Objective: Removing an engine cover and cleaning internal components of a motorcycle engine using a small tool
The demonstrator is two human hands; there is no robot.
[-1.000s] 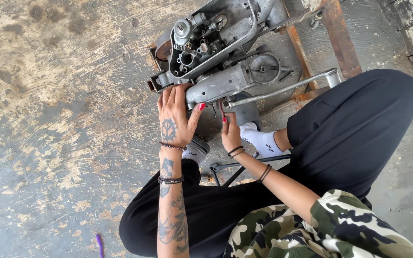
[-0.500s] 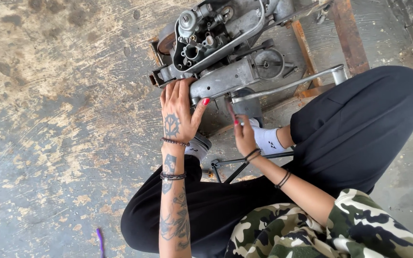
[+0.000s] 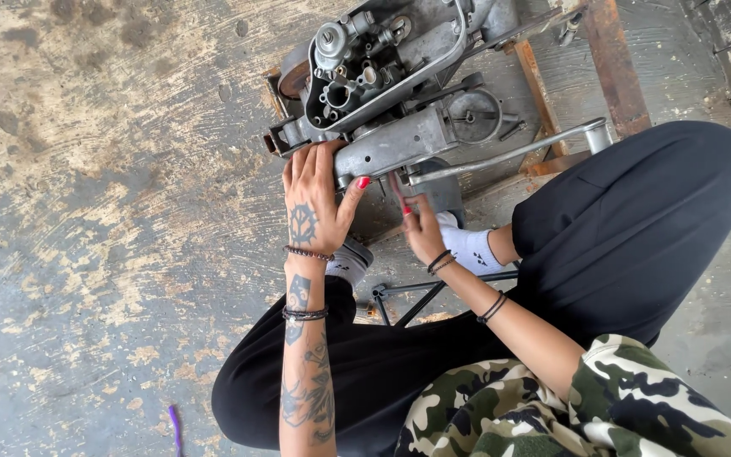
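Observation:
A grey metal engine (image 3: 391, 144) lies on the concrete floor in front of my crossed legs in black trousers. My left hand (image 3: 313, 211), tattooed on its back, rests flat against the near end of the engine's lower housing, fingers spread and thumb pressed to the housing's side. Just to the right, my right hand (image 3: 423, 230) reaches up under the housing's edge with its fingers curled. I cannot tell whether it holds something small. A long metal bar (image 3: 509, 152) runs from the housing off to the right, above my right hand.
Rusty metal rails (image 3: 615, 68) lie under and behind the engine. A thin black metal frame (image 3: 416, 296) sits between my legs by my white sock (image 3: 471, 250). A small purple object (image 3: 175, 427) lies on the stained floor at the lower left.
My right hand has moved up, closer to the underside of the housing. My left hand stays on the housing's near end, its fingers a little more spread.

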